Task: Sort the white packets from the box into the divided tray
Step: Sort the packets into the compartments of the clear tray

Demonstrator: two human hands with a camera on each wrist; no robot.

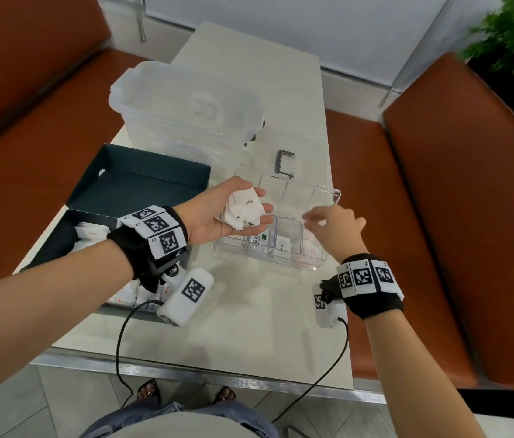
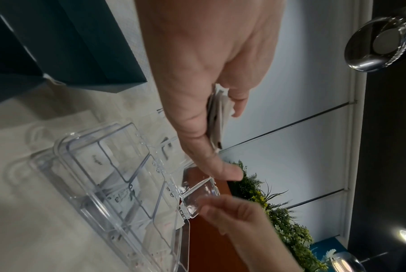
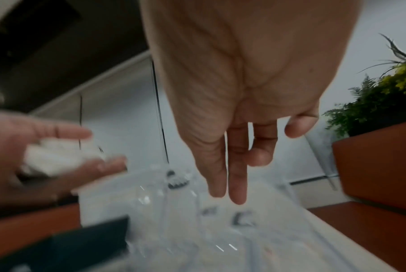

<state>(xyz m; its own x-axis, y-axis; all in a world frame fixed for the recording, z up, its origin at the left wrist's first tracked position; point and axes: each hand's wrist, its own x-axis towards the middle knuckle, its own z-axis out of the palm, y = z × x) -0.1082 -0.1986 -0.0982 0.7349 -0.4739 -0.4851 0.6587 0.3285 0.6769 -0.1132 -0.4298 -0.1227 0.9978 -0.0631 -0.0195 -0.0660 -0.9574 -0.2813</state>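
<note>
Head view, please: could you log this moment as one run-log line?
left hand: holds white packets palm up | right hand: empty, over divided tray | tray: some packets in | box: packets remain

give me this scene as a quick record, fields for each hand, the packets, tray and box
left hand: palm up beside the tray, cupping a bunch of packets
right hand: above the tray's right side, fingers relaxed, holding nothing
tray: clear, divided, on the table; some near compartments hold packets
box: dark, open, left of the tray, more packets inside
bin: clear, behind the box
</note>
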